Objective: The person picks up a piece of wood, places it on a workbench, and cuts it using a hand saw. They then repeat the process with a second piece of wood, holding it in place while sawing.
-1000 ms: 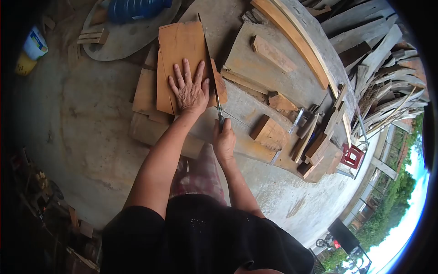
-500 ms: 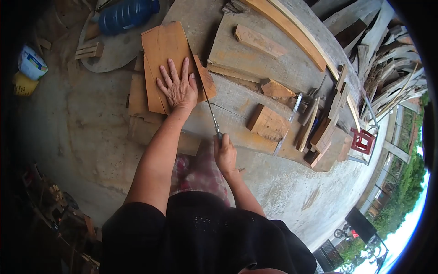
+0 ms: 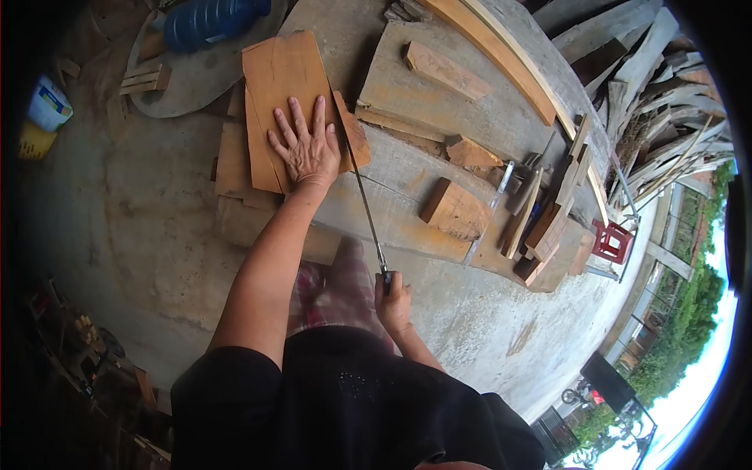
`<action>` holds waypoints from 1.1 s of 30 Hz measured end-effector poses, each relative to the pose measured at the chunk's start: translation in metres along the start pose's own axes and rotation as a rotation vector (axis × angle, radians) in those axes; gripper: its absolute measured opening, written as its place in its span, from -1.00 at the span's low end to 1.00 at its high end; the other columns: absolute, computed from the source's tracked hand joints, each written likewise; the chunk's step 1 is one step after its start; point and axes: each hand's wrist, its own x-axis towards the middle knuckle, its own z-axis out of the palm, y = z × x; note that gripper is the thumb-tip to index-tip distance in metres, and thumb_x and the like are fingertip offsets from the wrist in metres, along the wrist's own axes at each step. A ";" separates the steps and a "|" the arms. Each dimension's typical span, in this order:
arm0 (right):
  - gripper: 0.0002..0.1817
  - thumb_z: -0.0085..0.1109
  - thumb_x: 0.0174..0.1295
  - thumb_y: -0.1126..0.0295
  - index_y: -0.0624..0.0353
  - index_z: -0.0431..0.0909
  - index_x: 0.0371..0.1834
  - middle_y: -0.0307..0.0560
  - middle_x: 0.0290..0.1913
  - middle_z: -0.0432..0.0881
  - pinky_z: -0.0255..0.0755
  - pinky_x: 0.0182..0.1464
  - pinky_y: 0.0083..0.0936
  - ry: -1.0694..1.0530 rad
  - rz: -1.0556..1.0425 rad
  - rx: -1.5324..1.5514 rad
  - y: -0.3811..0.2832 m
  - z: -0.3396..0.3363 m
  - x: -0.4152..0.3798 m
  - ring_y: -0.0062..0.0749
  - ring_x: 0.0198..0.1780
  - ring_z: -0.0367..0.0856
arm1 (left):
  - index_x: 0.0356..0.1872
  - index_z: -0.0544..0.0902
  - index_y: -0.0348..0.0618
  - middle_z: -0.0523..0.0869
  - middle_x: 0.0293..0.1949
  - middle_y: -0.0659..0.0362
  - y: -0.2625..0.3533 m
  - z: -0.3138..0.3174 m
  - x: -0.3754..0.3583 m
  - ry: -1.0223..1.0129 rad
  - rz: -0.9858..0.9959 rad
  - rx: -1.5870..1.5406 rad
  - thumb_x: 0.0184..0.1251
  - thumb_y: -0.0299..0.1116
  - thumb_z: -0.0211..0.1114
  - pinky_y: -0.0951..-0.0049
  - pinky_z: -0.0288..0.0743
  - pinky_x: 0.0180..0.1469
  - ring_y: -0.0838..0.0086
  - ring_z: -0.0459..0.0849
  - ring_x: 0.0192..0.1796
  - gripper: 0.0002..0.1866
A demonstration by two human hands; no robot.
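My left hand (image 3: pixel 312 155) lies flat on a reddish-brown wooden board (image 3: pixel 283 70), its fingers spread. Dark lines, perhaps cracks, run along the board's surface. In my right hand (image 3: pixel 394 304), closed round the dark handle, is a handsaw (image 3: pixel 368 210) with a long, narrow blade. The blade runs up along the board's right edge, between it and a small wooden offcut (image 3: pixel 352 135). How deep the teeth sit in the wood cannot be made out. More flat wood pieces (image 3: pixel 233 174) lie beneath the board.
On the wooden work surface (image 3: pixel 395 178) rest a thick wood block (image 3: pixel 457 210), a metal ruler (image 3: pixel 489 211), a wood strip (image 3: pixel 446 72) and stacked offcuts (image 3: pixel 548 227). A blue plastic bottle (image 3: pixel 211 25) lies at upper left. A red stool (image 3: pixel 612 241) stands at right.
My right hand has drawn the saw back toward my body, so more of the blade shows below the board. My left hand stays in place on the board.
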 end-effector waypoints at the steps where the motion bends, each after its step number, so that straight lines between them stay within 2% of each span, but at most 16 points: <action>1: -0.79 0.19 0.30 0.40 0.19 0.32 -0.29 0.22 -0.55 0.55 0.40 -0.45 -0.01 0.009 0.016 0.010 -0.010 0.000 0.003 0.23 -0.47 0.57 | 0.54 0.04 0.42 -0.10 0.58 0.02 -0.001 0.001 -0.002 0.000 0.007 0.006 0.49 0.00 -0.09 -0.28 -0.29 0.44 -0.11 -0.18 0.57 -0.38; 3: -0.78 0.19 0.30 0.40 0.20 0.30 -0.30 0.25 -0.53 0.55 0.38 -0.45 0.01 0.026 -0.035 0.044 -0.029 0.017 0.059 0.28 -0.46 0.55 | 0.54 0.04 0.41 -0.10 0.58 0.02 -0.001 0.001 -0.001 0.015 0.025 0.015 0.48 0.01 -0.06 -0.28 -0.30 0.44 -0.11 -0.18 0.57 -0.37; 5: -0.76 0.14 0.34 0.34 0.19 0.29 -0.31 0.27 -0.42 0.58 0.43 -0.40 0.01 0.026 -0.049 0.018 -0.055 0.025 0.114 0.27 -0.41 0.57 | 0.54 0.04 0.40 -0.08 0.58 0.02 -0.001 0.001 -0.001 0.014 0.021 0.050 0.48 0.01 -0.06 -0.29 -0.28 0.43 -0.11 -0.17 0.57 -0.37; 8: -0.77 0.18 0.32 0.35 0.19 0.31 -0.30 0.23 -0.44 0.58 0.43 -0.41 0.00 -0.002 -0.016 0.013 -0.047 0.010 0.084 0.25 -0.41 0.58 | 0.54 0.05 0.41 -0.08 0.57 0.01 -0.001 0.000 -0.001 0.026 0.022 0.019 0.50 -0.01 -0.08 -0.29 -0.22 0.42 -0.11 -0.14 0.56 -0.39; 11: -0.77 0.24 0.27 0.37 0.18 0.35 -0.27 0.17 -0.46 0.58 0.46 -0.42 -0.04 -0.035 0.039 -0.055 -0.008 -0.009 -0.003 0.20 -0.42 0.59 | 0.54 0.05 0.41 -0.08 0.57 0.02 -0.001 0.000 0.000 0.015 0.020 0.013 0.50 -0.01 -0.08 -0.29 -0.20 0.42 -0.11 -0.13 0.56 -0.38; 13: -0.77 0.22 0.29 0.36 0.18 0.34 -0.27 0.20 -0.45 0.58 0.45 -0.41 -0.02 -0.060 0.076 -0.041 -0.017 -0.010 0.006 0.22 -0.40 0.60 | 0.54 0.05 0.41 -0.07 0.57 0.02 -0.001 -0.001 -0.003 -0.012 0.021 0.044 0.50 -0.01 -0.07 -0.28 -0.20 0.42 -0.10 -0.12 0.56 -0.38; 17: -0.76 0.12 0.36 0.28 0.19 0.30 -0.25 0.23 -0.39 0.60 0.46 -0.31 0.04 -0.018 -0.015 0.022 -0.062 0.021 0.124 0.28 -0.32 0.60 | 0.54 0.03 0.41 -0.08 0.57 0.04 0.001 0.002 -0.002 0.026 0.020 0.044 0.48 -0.01 -0.05 -0.27 -0.22 0.42 -0.09 -0.14 0.56 -0.36; 19: -0.76 0.11 0.36 0.28 0.19 0.29 -0.22 0.24 -0.37 0.60 0.45 -0.30 0.05 -0.027 -0.006 0.024 -0.066 0.021 0.130 0.28 -0.31 0.60 | 0.54 0.05 0.41 -0.07 0.57 0.04 0.000 0.000 0.001 0.037 0.035 0.050 0.49 -0.02 -0.06 -0.25 -0.19 0.42 -0.08 -0.12 0.56 -0.38; 23: -0.76 0.09 0.36 0.28 0.17 0.27 -0.16 0.24 -0.30 0.60 0.44 -0.28 0.08 -0.088 0.026 -0.014 -0.071 0.014 0.129 0.29 -0.31 0.59 | 0.53 0.07 0.41 -0.06 0.57 0.05 0.001 0.003 0.000 0.055 0.024 0.028 0.49 -0.02 -0.07 -0.24 -0.20 0.42 -0.07 -0.13 0.57 -0.39; 26: -0.76 0.07 0.38 0.26 0.15 0.27 -0.17 0.22 -0.28 0.58 0.45 -0.29 0.06 0.066 -0.048 0.034 -0.079 0.024 0.134 0.27 -0.31 0.59 | 0.53 0.09 0.41 -0.06 0.57 0.05 0.001 0.003 -0.001 0.053 0.016 0.040 0.49 -0.01 -0.08 -0.25 -0.22 0.42 -0.06 -0.14 0.57 -0.40; 29: -0.77 0.06 0.38 0.25 0.14 0.28 -0.17 0.20 -0.30 0.55 0.47 -0.30 0.02 0.036 -0.062 -0.041 -0.065 0.030 0.130 0.24 -0.32 0.59 | 0.53 0.09 0.41 -0.07 0.58 0.05 0.002 0.002 0.001 0.032 0.016 0.042 0.50 0.00 -0.09 -0.25 -0.24 0.42 -0.07 -0.16 0.57 -0.40; 33: -0.77 0.08 0.37 0.24 0.13 0.28 -0.18 0.13 -0.34 0.53 0.50 -0.33 -0.03 -0.027 0.008 -0.132 -0.016 0.013 0.035 0.15 -0.33 0.61 | 0.53 0.09 0.41 -0.10 0.58 0.02 0.000 0.006 0.000 0.022 0.026 0.047 0.51 0.00 -0.12 -0.24 -0.25 0.42 -0.09 -0.20 0.57 -0.41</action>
